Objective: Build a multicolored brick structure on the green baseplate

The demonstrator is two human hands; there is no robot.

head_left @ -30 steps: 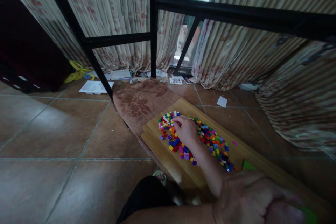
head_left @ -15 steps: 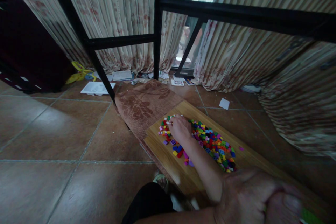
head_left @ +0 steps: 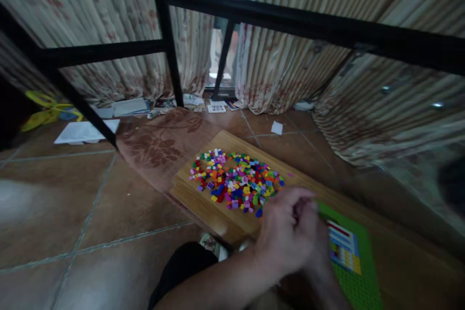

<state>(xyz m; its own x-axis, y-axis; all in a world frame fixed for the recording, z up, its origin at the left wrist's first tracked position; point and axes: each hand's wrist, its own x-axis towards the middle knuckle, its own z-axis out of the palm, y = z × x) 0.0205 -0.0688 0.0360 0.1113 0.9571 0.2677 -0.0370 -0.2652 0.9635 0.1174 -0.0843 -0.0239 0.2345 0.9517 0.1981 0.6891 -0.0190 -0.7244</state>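
Note:
Just left of a green baseplate (head_left: 358, 286), my left hand (head_left: 285, 235) is closed, with its fingers pinched. My right hand (head_left: 315, 235) is against it, partly hidden behind it, and its fingers are blurred. Anything between the fingers is too small or hidden to make out. Rows of red, white, blue and yellow bricks (head_left: 343, 247) are fixed on the baseplate. A loose pile of small colourful bricks (head_left: 236, 179) lies spread on the wooden board (head_left: 232, 225), left of my hands.
A brown patterned cloth (head_left: 156, 143) lies beyond the board's far end. Black metal bars (head_left: 109, 53) cross in front of the curtains (head_left: 283, 68). On the tiled floor are a white tray (head_left: 85, 131), a yellow bag (head_left: 43, 111) and papers. My knee shows at the bottom.
My right hand has drawn back from the brick pile to my left hand. The view has shifted to the right, and the baseplate with its bricks now shows more fully.

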